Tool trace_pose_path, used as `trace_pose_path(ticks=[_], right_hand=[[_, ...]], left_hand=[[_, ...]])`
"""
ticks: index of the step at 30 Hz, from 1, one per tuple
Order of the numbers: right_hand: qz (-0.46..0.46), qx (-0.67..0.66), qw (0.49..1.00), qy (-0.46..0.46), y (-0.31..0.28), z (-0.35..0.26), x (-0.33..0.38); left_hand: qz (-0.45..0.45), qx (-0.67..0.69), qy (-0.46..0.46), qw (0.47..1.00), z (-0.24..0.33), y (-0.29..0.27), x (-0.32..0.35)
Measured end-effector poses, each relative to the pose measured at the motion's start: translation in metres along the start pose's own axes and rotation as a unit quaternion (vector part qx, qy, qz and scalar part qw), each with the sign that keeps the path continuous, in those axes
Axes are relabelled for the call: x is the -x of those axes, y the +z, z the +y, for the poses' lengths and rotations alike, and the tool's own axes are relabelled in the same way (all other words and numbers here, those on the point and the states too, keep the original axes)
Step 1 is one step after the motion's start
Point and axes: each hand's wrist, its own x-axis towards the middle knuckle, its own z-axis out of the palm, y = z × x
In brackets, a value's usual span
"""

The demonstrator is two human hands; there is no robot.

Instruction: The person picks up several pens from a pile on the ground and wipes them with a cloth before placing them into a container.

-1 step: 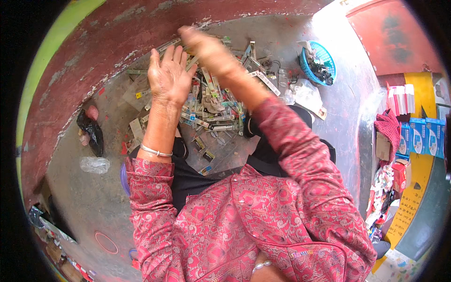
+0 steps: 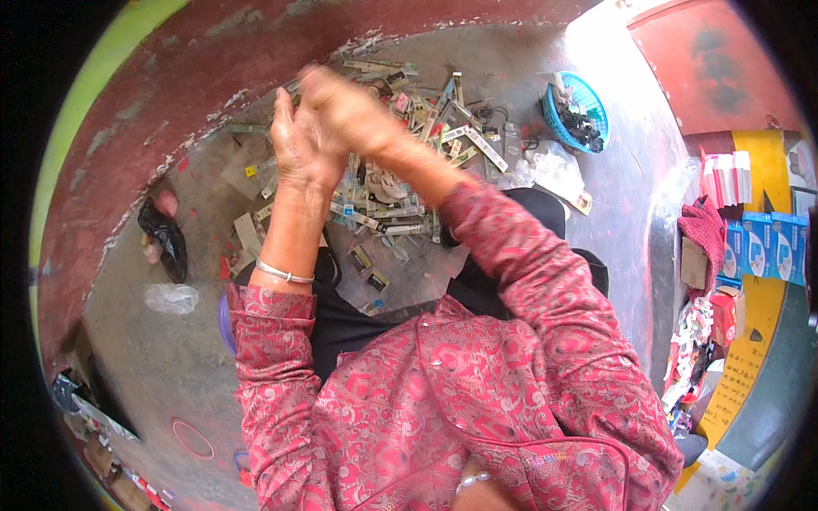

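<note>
Our left grip (image 2: 302,153) released, our right grip (image 2: 354,115) a blur, over a heap of small packages (image 2: 396,213)

Our left grip is flat-palmed with the thumb raised, and we see nothing held in it; its fingers are mostly hidden. Our right grip crosses in front of them, too blurred for us to tell whether it is clenched or whether the two touch.

Going left to right, we have a dark red wall (image 2: 128,145), peeling low down, curving round the grey floor (image 2: 145,366). Near it lies a black plastic bag (image 2: 162,243) with a pinkish bundle (image 2: 166,203) at its top end, and just below that a crumpled clear plastic bag (image 2: 172,298). We wear a silver bangle (image 2: 285,275) on our left wrist. The heap lies on the floor beyond our black trousers (image 2: 469,285), partly behind our hands and right forearm: narrow strips and small packets, loosely jumbled. To its right rests a whitish plastic bag (image 2: 555,170), and farther up, a blue basket (image 2: 588,89) with dark stuff inside. At our far right, a red checked cloth (image 2: 703,234) hangs beside blue-and-white boxes (image 2: 758,247), below a pink-and-white stack (image 2: 728,179).
</note>
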Motion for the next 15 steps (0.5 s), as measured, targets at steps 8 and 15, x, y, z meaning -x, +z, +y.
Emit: trace_pose_path(ticks=[8, 15], right_hand=[[-0.122, 0.047, 0.986, -0.100, 0.048, -0.028, 0.034], [-0.150, 0.272, 0.933, 0.181, -0.074, 0.038, 0.062]], left_hand=[[0.047, -0.075, 0.117, 0.989, 0.054, -0.024, 0.004], [0.160, -0.244, 0.283, 0.914, 0.087, -0.037, 0.012]])
